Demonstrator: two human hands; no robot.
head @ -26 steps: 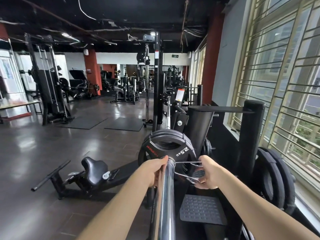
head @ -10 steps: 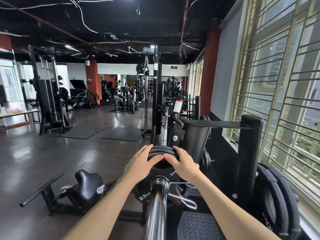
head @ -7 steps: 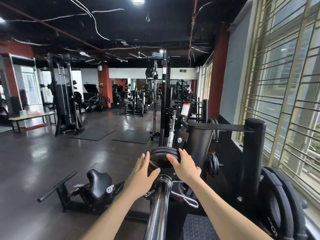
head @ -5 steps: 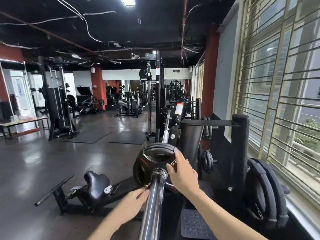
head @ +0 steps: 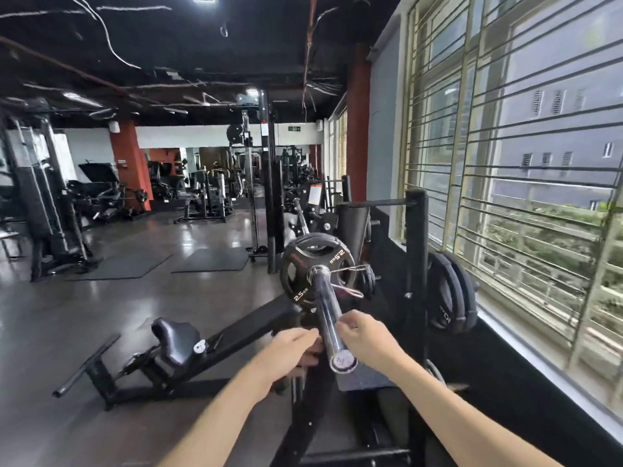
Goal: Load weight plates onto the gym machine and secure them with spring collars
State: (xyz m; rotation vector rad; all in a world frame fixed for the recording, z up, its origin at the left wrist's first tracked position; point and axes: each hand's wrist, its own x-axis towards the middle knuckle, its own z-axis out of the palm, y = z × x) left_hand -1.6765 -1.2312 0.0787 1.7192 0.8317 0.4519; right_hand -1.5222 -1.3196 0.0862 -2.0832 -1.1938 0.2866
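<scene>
Now both hands close loosely beside the bar, left hand and right hand gripping nothing, while the plates sit up-sleeve behind a springy steel collar, best squeezed by its handles.

Black 2.5 kg plates sit upright on the chrome bar, well beyond the hands. A wire spring collar clamps just before them.
</scene>
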